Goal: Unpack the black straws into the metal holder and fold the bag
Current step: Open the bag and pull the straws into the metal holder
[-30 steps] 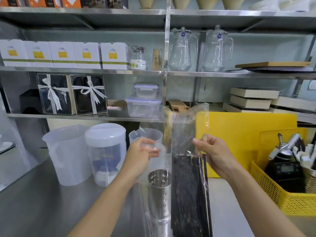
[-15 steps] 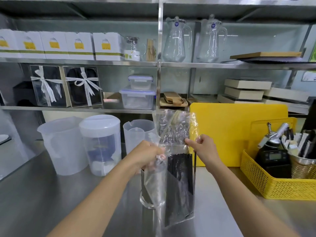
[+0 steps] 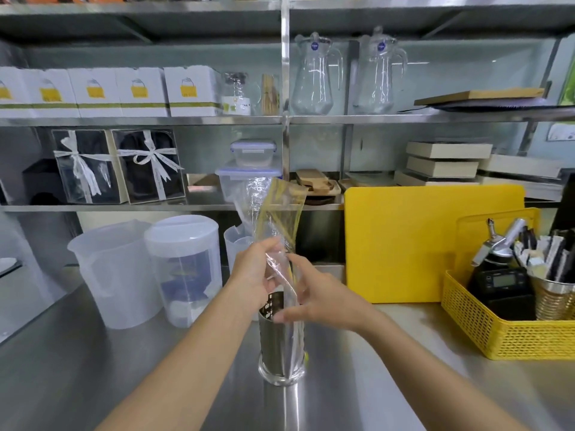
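We record 2 hands, close together above the counter. The left hand (image 3: 253,275) has its fingers curled on the clear bag (image 3: 277,213) at mid-height, gripping the film. The right hand (image 3: 325,298) brackets the bag lower down, thumb up against the film and fingers reaching across below it, level with the holder's rim, so it is closed around the plastic too.

The bag numbers 1. It is thin, glossy, creased plastic, standing upright above the hands, and its lower length hangs down into or against the metal holder (image 3: 271,345); we cannot tell which. The holder numbers 1. It is a perforated steel cylinder with a flared foot, standing upright on the brushed steel counter (image 3: 93,368) directly beneath the hands. Whether black straws sit inside it we cannot tell.

To the left stand 3 translucent plastic vessels: 1 jug (image 3: 115,275), 1 lidded canister (image 3: 183,269) and 1 smaller cup (image 3: 235,244). To the right are 1 flat yellow board (image 3: 432,241) and 1 yellow mesh basket (image 3: 510,334). The shelves behind carry 2 glass pitchers (image 3: 314,73), 5 white boxes (image 3: 189,91) and 2 ribboned black boxes (image 3: 149,166).
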Motion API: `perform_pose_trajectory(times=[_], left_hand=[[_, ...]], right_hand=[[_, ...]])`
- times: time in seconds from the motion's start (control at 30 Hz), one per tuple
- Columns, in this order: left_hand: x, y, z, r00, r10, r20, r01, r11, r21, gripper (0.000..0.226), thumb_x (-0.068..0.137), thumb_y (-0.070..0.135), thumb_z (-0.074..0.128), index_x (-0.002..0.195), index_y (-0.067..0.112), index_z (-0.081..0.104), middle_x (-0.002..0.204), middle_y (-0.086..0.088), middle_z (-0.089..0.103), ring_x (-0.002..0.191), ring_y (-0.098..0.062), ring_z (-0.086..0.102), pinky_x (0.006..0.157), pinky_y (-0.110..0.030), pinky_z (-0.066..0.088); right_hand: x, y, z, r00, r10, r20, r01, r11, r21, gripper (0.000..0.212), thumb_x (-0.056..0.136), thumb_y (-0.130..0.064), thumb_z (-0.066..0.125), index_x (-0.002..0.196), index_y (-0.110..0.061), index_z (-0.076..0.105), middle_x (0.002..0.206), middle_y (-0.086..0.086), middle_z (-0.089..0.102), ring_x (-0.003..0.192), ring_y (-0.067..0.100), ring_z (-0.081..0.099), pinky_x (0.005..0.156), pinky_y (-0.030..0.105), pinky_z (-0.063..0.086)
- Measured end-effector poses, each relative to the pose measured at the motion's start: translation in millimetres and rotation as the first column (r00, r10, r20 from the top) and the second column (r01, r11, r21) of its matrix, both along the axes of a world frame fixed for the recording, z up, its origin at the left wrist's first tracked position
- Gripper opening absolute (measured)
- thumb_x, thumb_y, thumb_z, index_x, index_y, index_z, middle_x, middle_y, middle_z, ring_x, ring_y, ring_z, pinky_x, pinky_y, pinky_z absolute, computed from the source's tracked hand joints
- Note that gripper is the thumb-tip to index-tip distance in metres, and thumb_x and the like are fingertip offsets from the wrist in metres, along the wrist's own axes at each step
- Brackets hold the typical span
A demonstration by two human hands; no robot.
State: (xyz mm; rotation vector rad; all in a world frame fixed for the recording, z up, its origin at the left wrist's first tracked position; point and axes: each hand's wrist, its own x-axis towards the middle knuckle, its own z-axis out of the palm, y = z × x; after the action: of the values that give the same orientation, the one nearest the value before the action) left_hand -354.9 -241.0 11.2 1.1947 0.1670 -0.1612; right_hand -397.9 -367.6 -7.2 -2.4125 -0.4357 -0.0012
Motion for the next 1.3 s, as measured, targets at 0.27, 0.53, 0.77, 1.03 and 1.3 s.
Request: perform_pose_trajectory(times=[0.27, 0.53, 0.77, 1.03, 1.3], left_hand=[[5.6, 21.6, 26.0, 0.941, 0.059, 0.332, -0.073, 0.997, 0.03, 0.082, 0.063, 0.047, 0.074, 0.13, 0.016, 0.041, 0.117, -0.01, 0.056, 0.095, -0.017, 0.055, 0.084, -0.032, 0.044], [4.9, 45.2, 42.9, 0.438, -0.312, 0.843, -0.736, 0.415, 0.535, 0.126, 0.041, 0.07, 0.067, 0.14, 0.032, 0.0, 0.154, -0.005, 0.007, 0.142, -0.019, 0.004, 0.115, -0.039, -0.001], [2.2, 10.2, 44.2, 0.271, -0.662, 0.699, -0.865, 0.15, 0.478, 0.028, 0.074, 0.038, 0.071, 0.093, 0.019, 0.064, 0.083, -0.001, 0.071, 0.092, -0.023, 0.064, 0.102, -0.035, 0.009], [7.4, 1.3, 42.9, 0.3, -0.58, 0.757, -0.803, 0.275, 0.529, 0.014, 0.079, 0.029, 0.068, 0.077, 0.017, 0.064, 0.074, 0.003, 0.07, 0.083, -0.017, 0.062, 0.099, -0.027, 0.009], [13.8, -0.6, 43.0, 0.42, -0.581, 0.697, -0.734, 0.234, 0.638, 0.013, 0.082, 0.03, 0.064, 0.08, 0.018, 0.061, 0.075, 0.007, 0.064, 0.081, -0.01, 0.052, 0.104, -0.032, 0.011]], right_hand=[[9.1, -26.8, 23.9, 0.953, -0.193, 0.233, 0.167, 0.977, 0.13, 0.011, 0.084, -0.007, 0.059, 0.074, -0.003, 0.062, 0.067, -0.012, 0.056, 0.066, 0.002, 0.052, 0.06, 0.02, 0.041], [12.6, -52.4, 30.8, 0.905, -0.299, 0.303, 0.232, 0.943, 0.238, 0.031, 0.074, -0.009, 0.074, 0.061, -0.019, 0.048, 0.069, 0.003, 0.057, 0.068, 0.018, 0.05, 0.058, 0.016, 0.04], [7.2, -50.5, 25.7, 0.934, -0.178, 0.31, 0.109, 0.968, 0.227, 0.031, 0.072, -0.017, 0.077, 0.066, -0.018, 0.047, 0.069, 0.0, 0.053, 0.06, 0.007, 0.043, 0.058, 0.02, 0.036], [7.4, -100.3, -9.2, 0.795, -0.146, -0.589, 0.434, 0.815, 0.384, 0.071, 0.065, -0.071, 0.05, 0.113, -0.018, 0.056, 0.113, 0.006, 0.061, 0.106, 0.026, 0.06, 0.085, 0.045, 0.05], [8.1, -103.5, -29.8, 0.857, -0.09, -0.507, 0.496, 0.41, 0.765, 0.006, 0.087, 0.002, 0.054, 0.089, 0.0, 0.06, 0.065, 0.005, 0.051, 0.057, 0.013, 0.042, 0.059, 0.027, 0.035]])
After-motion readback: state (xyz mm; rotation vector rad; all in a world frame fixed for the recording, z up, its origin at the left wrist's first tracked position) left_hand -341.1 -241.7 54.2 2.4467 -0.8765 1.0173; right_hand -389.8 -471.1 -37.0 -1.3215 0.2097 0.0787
